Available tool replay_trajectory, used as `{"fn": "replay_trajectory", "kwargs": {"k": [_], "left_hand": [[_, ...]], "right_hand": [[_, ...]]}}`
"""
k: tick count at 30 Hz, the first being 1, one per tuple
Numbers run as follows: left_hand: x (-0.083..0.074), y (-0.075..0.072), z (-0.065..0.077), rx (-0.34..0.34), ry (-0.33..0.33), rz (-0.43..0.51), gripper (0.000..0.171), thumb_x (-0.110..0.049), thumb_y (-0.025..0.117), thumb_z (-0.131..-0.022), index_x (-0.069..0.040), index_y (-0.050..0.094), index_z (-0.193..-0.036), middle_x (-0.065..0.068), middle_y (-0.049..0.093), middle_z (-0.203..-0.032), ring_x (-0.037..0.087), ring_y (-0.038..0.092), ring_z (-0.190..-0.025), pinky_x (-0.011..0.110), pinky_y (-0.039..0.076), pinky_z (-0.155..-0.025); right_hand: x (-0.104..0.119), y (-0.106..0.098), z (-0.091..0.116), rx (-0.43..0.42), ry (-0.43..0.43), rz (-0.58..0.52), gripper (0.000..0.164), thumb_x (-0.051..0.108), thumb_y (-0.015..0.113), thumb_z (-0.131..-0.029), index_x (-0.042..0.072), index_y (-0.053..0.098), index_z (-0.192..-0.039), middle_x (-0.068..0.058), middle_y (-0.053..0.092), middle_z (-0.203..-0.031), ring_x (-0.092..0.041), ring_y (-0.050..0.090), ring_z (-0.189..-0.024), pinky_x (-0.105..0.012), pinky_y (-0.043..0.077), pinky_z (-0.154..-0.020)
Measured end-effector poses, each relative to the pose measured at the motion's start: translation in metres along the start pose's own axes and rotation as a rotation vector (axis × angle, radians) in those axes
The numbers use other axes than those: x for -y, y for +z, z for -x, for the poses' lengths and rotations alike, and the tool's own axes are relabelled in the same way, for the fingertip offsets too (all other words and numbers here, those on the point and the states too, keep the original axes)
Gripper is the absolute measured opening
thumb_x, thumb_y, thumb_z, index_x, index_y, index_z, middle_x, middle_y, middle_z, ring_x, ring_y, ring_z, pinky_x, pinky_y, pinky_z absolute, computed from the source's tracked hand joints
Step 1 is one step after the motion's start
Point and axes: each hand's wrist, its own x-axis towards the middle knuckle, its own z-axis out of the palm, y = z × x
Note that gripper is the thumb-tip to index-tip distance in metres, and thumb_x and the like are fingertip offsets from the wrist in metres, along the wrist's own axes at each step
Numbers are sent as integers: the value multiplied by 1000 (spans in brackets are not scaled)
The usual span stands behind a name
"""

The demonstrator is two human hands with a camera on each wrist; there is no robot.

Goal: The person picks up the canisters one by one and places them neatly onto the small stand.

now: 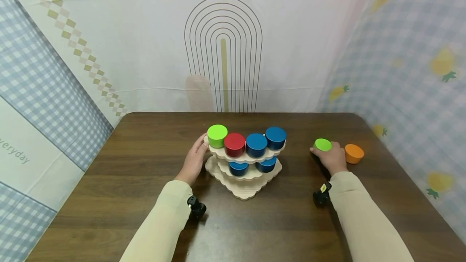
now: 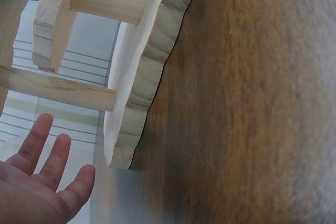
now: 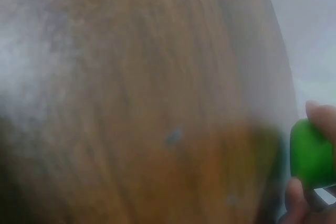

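Note:
A three-tiered wooden stand with scalloped edges stands mid-table. Its top tier carries a light green cylinder, a red cylinder and two blue cylinders; lower down are two more blue ones. My left hand holds the top tier's left edge with thumb and forefinger. In the left wrist view its other fingers spread loosely beside the stand's posts. To the right, my right hand grips another light green cylinder between thumb and fingers.
An orange cylinder stands on the brown wooden table, just right of my right hand. Patterned cloth hangs behind the table and along both sides.

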Motion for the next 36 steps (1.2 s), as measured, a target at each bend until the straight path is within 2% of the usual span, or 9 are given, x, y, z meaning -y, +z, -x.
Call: {"fn": "replay_trajectory", "kwargs": {"k": [4, 7, 10, 14, 18, 24, 30, 36], "left_hand": [[1, 0, -1, 5, 5, 10, 49, -35, 36, -105, -18, 34, -150, 9, 35, -152, 34, 43, -127, 57, 29, -109], [1, 0, -1, 9, 5, 15, 49, -36, 36, -105, -18, 33, -151, 9, 34, -153, 34, 43, -128, 57, 28, -110], [-13, 0, 6, 18, -10, 13, 49, -32, 35, -105, -14, 31, -151, 12, 32, -154, 36, 42, -129, 57, 28, -110], [-33, 0, 17, 29, -27, 17, 49, -25, 34, -106, -9, 29, -151, 16, 30, -154, 39, 40, -130, 56, 27, -110], [-35, 1, 19, 27, -33, 14, 49, -24, 34, -106, -8, 29, -151, 17, 29, -154, 38, 39, -131, 56, 26, -111], [-37, 2, 20, 18, -43, 13, 49, -25, 34, -106, -8, 30, -151, 17, 31, -154, 38, 40, -131, 56, 26, -111], [-35, 2, 19, 21, -48, 11, 49, -24, 34, -106, -8, 29, -151, 18, 31, -154, 40, 40, -130, 59, 27, -109], [-10, 0, 5, 14, -47, 2, 50, -32, 34, -106, -14, 30, -152, 14, 31, -154, 37, 39, -131, 62, 26, -109]], "right_hand": [[0, 0, 3, -4, -27, -29, 85, 41, 64, -89, -14, 25, -142, -36, 36, -131, -48, 37, -117, -61, 37, -98], [3, -1, 6, -8, -79, -47, 81, 37, 67, -89, -14, 31, -140, -35, 40, -130, -47, 42, -115, -59, 39, -97], [6, 1, 10, 9, -127, -50, 77, 34, 68, -88, -13, 34, -138, -34, 42, -129, -46, 44, -114, -58, 41, -95], [8, 3, 16, 85, -157, -46, 77, 34, 67, -89, -12, 31, -140, -34, 37, -131, -46, 42, -114, -59, 39, -96], [12, 4, 23, 167, -151, -48, 82, 38, 66, -90, -11, 27, -142, -34, 33, -136, -45, 38, -117, -59, 36, -100], [22, 8, 35, 220, -181, -24, 83, 39, 68, -88, -10, 28, -143, -32, 35, -134, -43, 40, -114, -59, 36, -99], [32, 17, 48, 247, -241, 8, 79, 34, 71, -87, -9, 33, -140, -31, 40, -131, -42, 45, -112, -58, 39, -97], [43, 23, 61, 257, -284, 17, 76, 31, 74, -84, -8, 37, -138, -29, 44, -127, -40, 49, -109, -56, 43, -95]]}}
